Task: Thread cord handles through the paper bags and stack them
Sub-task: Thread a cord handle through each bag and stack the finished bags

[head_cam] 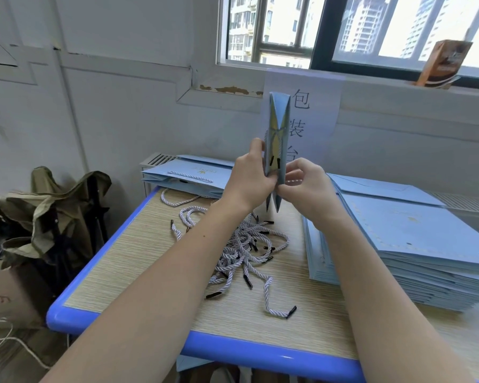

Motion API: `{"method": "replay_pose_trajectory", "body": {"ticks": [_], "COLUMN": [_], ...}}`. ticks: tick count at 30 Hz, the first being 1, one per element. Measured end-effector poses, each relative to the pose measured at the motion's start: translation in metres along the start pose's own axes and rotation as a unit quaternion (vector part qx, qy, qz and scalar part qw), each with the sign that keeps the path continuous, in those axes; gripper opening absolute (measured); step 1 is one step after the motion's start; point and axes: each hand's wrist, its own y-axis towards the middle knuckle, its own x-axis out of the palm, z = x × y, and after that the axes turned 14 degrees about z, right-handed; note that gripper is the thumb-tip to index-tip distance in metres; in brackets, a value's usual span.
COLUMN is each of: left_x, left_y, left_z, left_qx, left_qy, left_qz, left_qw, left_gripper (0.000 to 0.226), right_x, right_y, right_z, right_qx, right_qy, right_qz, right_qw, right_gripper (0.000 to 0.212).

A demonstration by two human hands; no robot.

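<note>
A person holds one flat light-blue paper bag (pixel 279 125) edge-on and upright above the bench (pixel 138 261), its narrow folded side facing the camera and its lower end pointing down toward the loose cords. The left hand (pixel 249 178) grips the bag from the left, thumb reaching up along the left edge and the other fingers (pixel 270 179) curled round the lower part. The right hand (pixel 304 183) is pressed in from the right at the same height, its fingers curled against the bag's right face; a short piece of white cord shows just beside them, but whether they pinch it cannot be told. Two black cord tips (pixel 274 162) show inside the fold between the two hands, just above the fingers. Below the hands, a tangle of white twisted cord handles (pixel 244 250) with black tips lies on the bench, and one bent cord (pixel 274 302) lies apart toward the near edge. A tall stack of flat blue bags (pixel 415 244) sits on the right side of the bench, and a small pile of finished bags (pixel 194 172) with cord handles fitted lies at the far left corner. A paper sign (pixel 315 106) with printed characters hangs on the wall behind the held bag.
</note>
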Motion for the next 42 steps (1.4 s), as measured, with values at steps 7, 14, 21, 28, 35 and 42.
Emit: {"method": "replay_pose_trajectory", "body": {"ticks": [7,14,21,28,35,42], "left_x": [-0.001,-0.001,-0.002,0.001,0.004,-0.001], "left_y": [0.0,0.001,0.003,-0.001,0.001,0.002], "left_z": [0.006,0.015,0.01,0.01,0.007,0.009], "left_qx": [-0.018,-0.001,0.073,0.059,0.013,-0.081], "left_qy": [-0.004,-0.047,-0.044,-0.041,-0.011,-0.015], "left_qz": [0.0,0.065,0.147,0.125,0.099,0.084], "left_qw": [1.0,0.997,0.985,0.99,0.995,0.993], "left_gripper": [0.02,0.015,0.036,0.031,0.014,0.005], "right_x": [-0.001,-0.001,0.0,0.0,0.0,0.004], "right_y": [0.001,0.001,0.0,0.0,-0.003,-0.005], "right_z": [0.001,0.0,0.0,0.0,-0.003,-0.003], "right_qx": [-0.009,-0.006,-0.008,-0.014,-0.039,-0.071], "right_qy": [-0.013,-0.011,-0.013,-0.017,-0.026,-0.046], "right_qz": [-0.004,-0.006,-0.008,-0.006,-0.012,-0.012], "right_qw": [1.0,1.0,1.0,1.0,0.999,0.996], "right_gripper": [0.023,0.023,0.023,0.024,0.023,0.023]}}
